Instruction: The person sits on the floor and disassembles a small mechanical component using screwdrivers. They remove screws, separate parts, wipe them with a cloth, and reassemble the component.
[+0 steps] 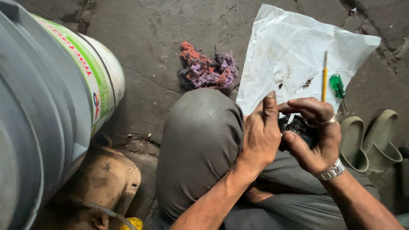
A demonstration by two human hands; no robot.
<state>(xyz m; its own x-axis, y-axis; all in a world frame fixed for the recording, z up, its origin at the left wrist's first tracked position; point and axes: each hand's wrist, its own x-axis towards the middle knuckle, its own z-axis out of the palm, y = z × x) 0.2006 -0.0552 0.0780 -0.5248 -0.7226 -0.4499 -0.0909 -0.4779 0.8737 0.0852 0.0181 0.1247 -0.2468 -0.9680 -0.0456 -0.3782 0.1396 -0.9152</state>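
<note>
On the floor [149,42] at the left edge stands a big grey drum [30,115], and a round tub [100,81] with a white, green and red label leans beside it. The floor is dark, cracked concrete, and the middle of it is bare. A white plastic sheet [294,47] lies at the top right. On its lower edge rest a yellow tool [324,79] and a green screwdriver [337,86], side by side. A purple and red rag [207,68] sits near the sheet's left edge. Two green shoes [370,140] stand at the right. Above the grey knee [200,140], the left hand [260,136] and right hand [317,136] are close together, both gripping a small dark part [298,127]. It looks black and greasy, mostly hidden by fingers.
</note>
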